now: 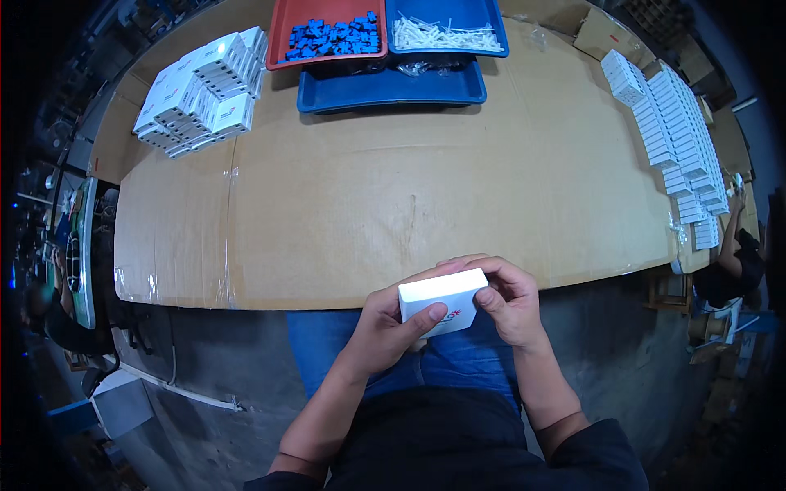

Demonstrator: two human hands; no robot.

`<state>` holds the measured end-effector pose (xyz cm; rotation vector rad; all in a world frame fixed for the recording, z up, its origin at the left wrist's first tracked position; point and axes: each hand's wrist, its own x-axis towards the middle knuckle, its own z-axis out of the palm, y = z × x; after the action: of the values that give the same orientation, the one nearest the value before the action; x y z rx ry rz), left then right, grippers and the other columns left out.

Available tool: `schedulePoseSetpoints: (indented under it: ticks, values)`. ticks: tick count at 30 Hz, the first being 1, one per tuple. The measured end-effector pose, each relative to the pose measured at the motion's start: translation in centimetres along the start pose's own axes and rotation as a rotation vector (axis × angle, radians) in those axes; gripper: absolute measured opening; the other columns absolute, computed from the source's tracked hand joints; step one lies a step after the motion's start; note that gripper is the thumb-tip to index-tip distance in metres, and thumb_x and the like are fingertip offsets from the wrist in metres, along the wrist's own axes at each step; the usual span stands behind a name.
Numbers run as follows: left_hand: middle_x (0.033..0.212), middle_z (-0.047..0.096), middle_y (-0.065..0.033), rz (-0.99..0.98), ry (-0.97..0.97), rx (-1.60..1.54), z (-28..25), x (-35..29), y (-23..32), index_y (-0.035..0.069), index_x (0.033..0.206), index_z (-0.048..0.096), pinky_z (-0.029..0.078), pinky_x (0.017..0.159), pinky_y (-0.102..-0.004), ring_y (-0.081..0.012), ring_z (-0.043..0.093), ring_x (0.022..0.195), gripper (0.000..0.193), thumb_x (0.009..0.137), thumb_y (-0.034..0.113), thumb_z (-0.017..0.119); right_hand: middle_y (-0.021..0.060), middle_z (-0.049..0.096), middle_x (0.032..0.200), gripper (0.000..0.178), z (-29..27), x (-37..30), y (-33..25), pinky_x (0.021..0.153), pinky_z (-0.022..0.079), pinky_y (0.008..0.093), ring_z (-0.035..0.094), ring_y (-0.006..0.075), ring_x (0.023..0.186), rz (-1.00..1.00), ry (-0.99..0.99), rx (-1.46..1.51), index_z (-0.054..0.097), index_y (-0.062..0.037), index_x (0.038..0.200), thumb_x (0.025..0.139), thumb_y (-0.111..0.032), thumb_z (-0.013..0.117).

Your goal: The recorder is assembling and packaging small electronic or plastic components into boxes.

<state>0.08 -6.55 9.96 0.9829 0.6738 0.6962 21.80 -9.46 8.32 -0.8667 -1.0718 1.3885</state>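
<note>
White box [444, 299] sits in both hands above the lap, at the near edge of the desk [327, 213]. Its printed broad face is turned up toward the wearer, with a small red and dark mark near the right side. One narrow, blank side points away toward the desk and runs left to right, rising slightly at its right end. The broad face looks nearly square and is partly covered, so I cannot tell its long axis.

The left hand [383, 317] grips the box from the left, thumb pressed on the printed face; the right hand [514, 311] holds the right edge, its thumb bent against the corner. The remaining fingers curl behind, partly hidden.

At the far side of the desk, a red tray [327, 64] holds a heap of small blue pieces [332, 39]. Beside it on the right, a blue tray [496, 18] holds loose white sticks [446, 35]. A lower blue tray [393, 88] sits just in front of both. Similar white boxes are stacked at the far left [192, 98] and in long rows at the right [675, 131].
</note>
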Motion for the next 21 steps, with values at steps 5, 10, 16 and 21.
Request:
schedulePoseSetpoints:
  ticks: [5, 10, 16, 21]
  values:
    - [0.115, 0.071, -0.0037, 0.043, -0.002, 0.024, -0.3, -0.3, -0.8, -0.001, 0.146, 0.059, 0.052, 0.085, -0.0236, -0.0068, 0.062, 0.097, 0.046, 0.107, 0.021, 0.066, 0.0159, 0.069, 0.125, 0.027, 0.5, -0.1, 0.1, 0.097, 0.053, 0.0301, 0.067, 0.016, 0.109, -0.036, 0.028, -0.006, 0.065, 0.0067, 0.12, 0.102, -0.014, 0.07]
    - [0.122, 0.069, -0.0083, 0.087, 0.122, -0.13, 0.5, 0.1, -1.7, -0.003, 0.149, 0.054, 0.054, 0.092, -0.0288, -0.0122, 0.065, 0.106, 0.049, 0.108, 0.023, 0.062, 0.0163, 0.066, 0.131, 0.035, 0.2, 0.8, 1.1, 0.099, 0.054, 0.031, 0.066, 0.0172, 0.112, 0.002, -0.006, -0.018, 0.061, 0.0073, 0.127, 0.102, -0.015, 0.072]
    - [0.141, 0.057, -0.0114, 0.227, 0.388, -0.28, 1.0, 1.1, -1.3, 0.001, 0.159, 0.037, 0.051, 0.106, -0.0322, -0.0165, 0.059, 0.125, 0.051, 0.113, 0.023, 0.046, 0.014, 0.064, 0.128, 0.056, 2.2, 1.1, 1.8, 0.106, 0.051, 0.0326, 0.061, 0.0205, 0.128, 0.219, 0.05, 0.08, 0.051, 0.0052, 0.138, 0.093, -0.01, 0.081]
    - [0.135, 0.059, -0.0112, 0.334, 0.455, -0.125, -0.1, 1.5, -2.2, -0.002, 0.157, 0.038, 0.047, 0.108, -0.0344, -0.0188, 0.061, 0.12, 0.063, 0.103, 0.014, 0.066, 0.0101, 0.066, 0.12, 0.049, 0.7, 1.2, 2.5, 0.101, 0.054, 0.0303, 0.065, 0.0156, 0.114, 0.095, 0.133, 0.115, 0.056, 0.0023, 0.131, 0.088, 0.008, 0.078]
